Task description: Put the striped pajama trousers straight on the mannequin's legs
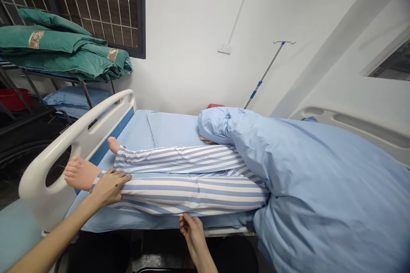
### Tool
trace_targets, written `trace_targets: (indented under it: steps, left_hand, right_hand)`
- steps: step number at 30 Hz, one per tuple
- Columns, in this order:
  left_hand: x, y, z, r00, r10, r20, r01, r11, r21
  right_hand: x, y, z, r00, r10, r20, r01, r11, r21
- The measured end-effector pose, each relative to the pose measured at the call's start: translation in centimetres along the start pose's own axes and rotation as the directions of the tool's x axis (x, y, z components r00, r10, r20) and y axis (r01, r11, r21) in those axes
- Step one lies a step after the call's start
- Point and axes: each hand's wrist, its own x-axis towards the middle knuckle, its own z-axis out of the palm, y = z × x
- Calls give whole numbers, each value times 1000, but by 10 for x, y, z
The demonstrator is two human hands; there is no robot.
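A figure lies on a hospital bed (166, 126) in blue-and-white striped trousers (192, 179), bare feet (80, 173) toward the white footboard (77, 136). A light blue duvet (320, 179) is pushed up over the upper body. My left hand (110, 186) rests on the near trouser leg at the ankle, fingers laid over the cuff. My right hand (191, 230) is at the bed's near edge, fingertips pinching the lower edge of the trouser fabric near the knee.
Folded green blankets (64, 47) lie on a metal rack at the left, with a blue pillow (75, 98) and a red basin (13, 98) below. An IV pole (265, 72) stands by the white wall. A white headboard (358, 123) is at the right.
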Motion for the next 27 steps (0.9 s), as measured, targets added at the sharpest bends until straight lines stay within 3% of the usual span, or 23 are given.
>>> trace_targets:
  steps: [7,12,17,20,22,24,26,27]
  left_hand:
    - [2,-7,28,1000,-2,5,2,1000,-6]
    - [6,-10,40,1000,12,-7,-12,1000,3]
    - [8,-10,55,1000,0,10,0,1000,-8]
    - [6,-10,73,1000,-5,28,6,999,-40]
    - [5,-12,86,1000,-14,28,16,998,-65]
    - [5,-13,97,1000,-21,22,23,996,-89]
    - [5,-14,102,999,-26,19,28,994,-106]
    - [5,-14,104,999,-30,22,32,994,-107]
  right_hand:
    - [-7,8,-8,999,29,-21,-29,999,19]
    - [4,14,-11,999,42,-23,-42,999,-10]
    - [21,30,-18,994,77,-76,-86,988,-131]
    - [21,36,-25,993,107,-51,-118,940,-321]
    - [16,33,-27,996,85,7,-70,860,-506]
    - [11,22,-21,995,-41,95,95,720,-688]
    - [8,4,-8,936,-263,234,336,476,-813]
    - [10,-6,2,868,-382,316,444,312,-840]
